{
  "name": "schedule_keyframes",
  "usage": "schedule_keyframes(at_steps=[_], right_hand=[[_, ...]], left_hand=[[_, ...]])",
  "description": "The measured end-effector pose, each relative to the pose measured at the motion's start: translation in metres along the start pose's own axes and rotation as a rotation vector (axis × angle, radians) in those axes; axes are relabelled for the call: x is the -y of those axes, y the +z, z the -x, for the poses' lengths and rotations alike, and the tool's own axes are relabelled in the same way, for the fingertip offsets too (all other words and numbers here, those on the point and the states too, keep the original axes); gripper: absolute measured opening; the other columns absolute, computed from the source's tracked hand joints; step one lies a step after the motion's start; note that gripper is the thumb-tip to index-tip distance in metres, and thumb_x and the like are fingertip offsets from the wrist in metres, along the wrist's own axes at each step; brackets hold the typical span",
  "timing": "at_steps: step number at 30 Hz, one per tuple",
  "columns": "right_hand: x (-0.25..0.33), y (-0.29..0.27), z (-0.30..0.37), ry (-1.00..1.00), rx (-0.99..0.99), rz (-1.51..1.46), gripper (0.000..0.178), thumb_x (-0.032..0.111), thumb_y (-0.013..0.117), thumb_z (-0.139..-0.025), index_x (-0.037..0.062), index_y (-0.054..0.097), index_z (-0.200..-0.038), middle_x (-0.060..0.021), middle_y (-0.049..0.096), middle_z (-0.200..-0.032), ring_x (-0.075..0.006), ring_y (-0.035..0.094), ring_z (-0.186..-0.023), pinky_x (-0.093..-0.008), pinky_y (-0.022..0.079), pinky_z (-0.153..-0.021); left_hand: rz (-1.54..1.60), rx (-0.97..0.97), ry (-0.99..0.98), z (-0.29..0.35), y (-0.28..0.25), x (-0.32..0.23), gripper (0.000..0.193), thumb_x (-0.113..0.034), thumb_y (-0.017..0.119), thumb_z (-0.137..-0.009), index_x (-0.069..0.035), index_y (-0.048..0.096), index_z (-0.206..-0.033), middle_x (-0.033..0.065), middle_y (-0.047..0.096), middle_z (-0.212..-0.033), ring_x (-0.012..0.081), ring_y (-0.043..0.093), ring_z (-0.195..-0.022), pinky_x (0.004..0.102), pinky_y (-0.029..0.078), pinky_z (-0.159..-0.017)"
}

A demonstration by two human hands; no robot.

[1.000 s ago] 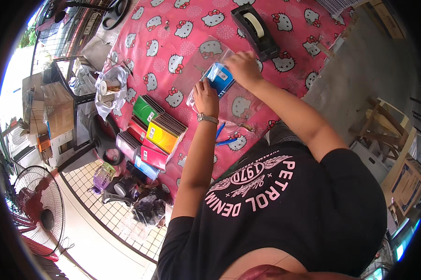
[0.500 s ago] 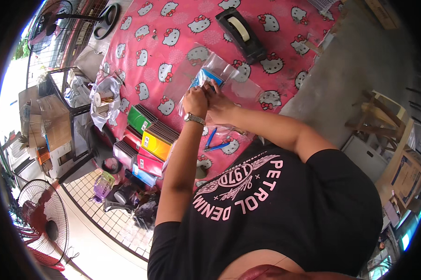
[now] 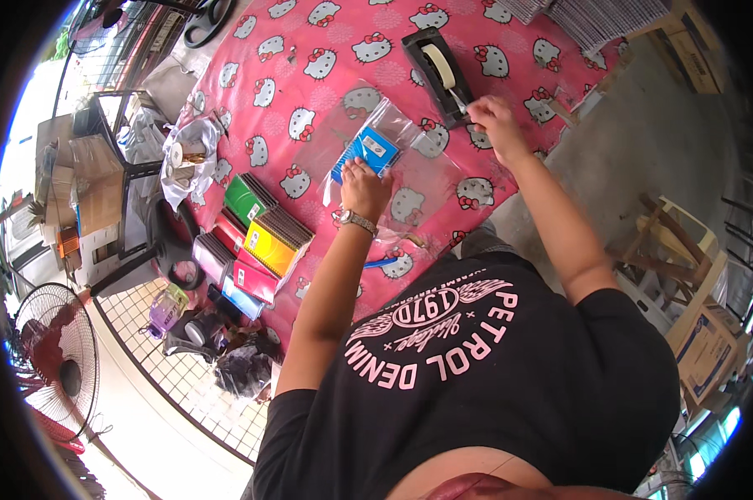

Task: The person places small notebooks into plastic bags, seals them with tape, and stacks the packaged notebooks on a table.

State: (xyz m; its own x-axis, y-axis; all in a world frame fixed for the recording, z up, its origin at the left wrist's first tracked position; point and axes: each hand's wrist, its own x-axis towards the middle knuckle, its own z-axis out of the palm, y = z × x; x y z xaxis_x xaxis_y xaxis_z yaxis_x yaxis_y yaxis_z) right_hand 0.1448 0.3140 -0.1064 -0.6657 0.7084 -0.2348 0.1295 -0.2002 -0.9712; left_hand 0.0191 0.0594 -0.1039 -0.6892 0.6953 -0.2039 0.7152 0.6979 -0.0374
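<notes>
A blue spiral notebook lies on clear plastic wrap in the middle of the pink patterned tablecloth. My left hand, with a watch on its wrist, rests on the notebook's near part, fingers spread flat and gripping nothing. Farther right, my right hand is pinched at the front end of a black tape dispenser. Between the fingertips and the dispenser's cutting edge shows a short strip of clear tape. The dispenser carries a pale roll.
Left of my left forearm stand stacked spiral notebooks, green, yellow and red among them. A blue pen-like item lies near my shirt. More bound stacks sit at the far right. A fan stands at the left.
My right hand has left the notebook and moved right to the tape dispenser, taking hold of tape. My left hand has flattened onto the notebook. The view has shifted slightly.
</notes>
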Motion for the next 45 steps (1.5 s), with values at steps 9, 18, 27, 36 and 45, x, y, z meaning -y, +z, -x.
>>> schedule_keyframes(at_steps=[9,18,27,36,45], right_hand=[[-0.021,0.081,0.000,0.615,0.879,-0.326,0.009,0.012,0.055,-0.089,0.0038,0.058,-0.088,0.0011,0.052,-0.066,-0.0060,0.043,-0.049,-0.0211,0.031,-0.042],[0.019,0.202,-0.055,-0.508,1.328,1.370,0.034,0.030,0.079,-0.060,0.0042,0.071,-0.081,-0.0155,0.068,-0.079,-0.0311,0.065,-0.080,-0.0394,0.051,-0.069],[0.024,0.164,-0.043,-0.376,0.689,1.249,0.044,0.037,0.078,-0.064,0.0012,0.068,-0.088,-0.0169,0.066,-0.098,-0.0325,0.064,-0.086,-0.0403,0.052,-0.074],[-0.016,0.159,0.098,0.647,0.416,-0.066,0.060,0.053,0.056,-0.086,-0.0003,0.053,-0.114,-0.0116,0.058,-0.111,-0.0203,0.058,-0.101,-0.0403,0.051,-0.077],[0.047,0.094,0.073,0.502,0.549,-0.065,0.057,0.050,0.039,-0.095,0.0047,0.051,-0.127,-0.0034,0.059,-0.103,-0.0118,0.055,-0.088,-0.0283,0.045,-0.079]], left_hand=[[0.103,0.010,-0.047,0.003,0.021,0.012,0.065,-0.023,0.062,-0.079,0.012,0.040,-0.129,0.0309,0.043,-0.132,0.0388,0.043,-0.125,0.0384,0.034,-0.106],[0.311,-0.326,-0.052,0.020,0.036,0.011,0.050,-0.017,0.069,-0.073,0.001,0.056,-0.118,0.0232,0.052,-0.127,0.0350,0.052,-0.116,0.0387,0.043,-0.098],[0.345,-0.292,0.026,0.034,0.011,0.013,0.057,-0.028,0.069,-0.078,-0.005,0.050,-0.126,0.0236,0.049,-0.130,0.0376,0.047,-0.121,0.0410,0.039,-0.101],[0.891,0.213,-0.268,-0.026,-0.022,0.100,0.066,-0.058,0.036,-0.092,-0.001,0.065,-0.109,0.0224,0.064,-0.106,0.0349,0.061,-0.098,0.0387,0.043,-0.092],[1.628,0.397,-0.299,0.025,-0.077,0.079,0.084,-0.066,0.026,-0.091,0.007,0.050,-0.124,0.0170,0.063,-0.102,0.0207,0.060,-0.083,0.0311,0.046,-0.084]])
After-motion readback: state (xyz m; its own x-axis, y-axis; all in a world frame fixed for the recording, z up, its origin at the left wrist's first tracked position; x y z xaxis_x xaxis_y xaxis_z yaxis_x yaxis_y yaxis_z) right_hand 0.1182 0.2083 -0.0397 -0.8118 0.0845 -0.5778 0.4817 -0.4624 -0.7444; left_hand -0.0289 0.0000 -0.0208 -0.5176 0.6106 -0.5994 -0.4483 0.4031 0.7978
